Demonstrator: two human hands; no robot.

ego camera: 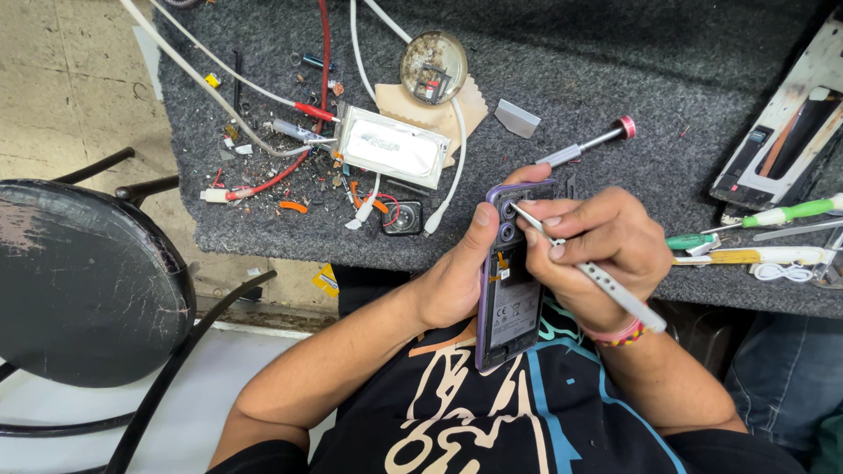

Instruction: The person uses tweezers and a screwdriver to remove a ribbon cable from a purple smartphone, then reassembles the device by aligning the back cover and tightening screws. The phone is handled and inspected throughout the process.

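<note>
Left hand (457,281) gripped an opened phone (512,285), back cover off, held upright over the lap just below the edge of the grey mat (615,79). Thumb lay along the phone's left edge near the camera rings.

Right hand (601,250) pinched a thin metal tool (597,279), tip set on the upper end of the phone, right at the camera module. Fingers closed firmly round the shaft.

Step in hand, by my reading: working loose or seating a small part near the camera. Next move would call for a steady tip, light pressure, and the left hand keeping the phone from twisting.

On the mat: a silver battery (392,147), a red-capped screwdriver (587,147), a small camera module (402,218), white cables and scraps. A black stool (83,281) stood at left.
</note>
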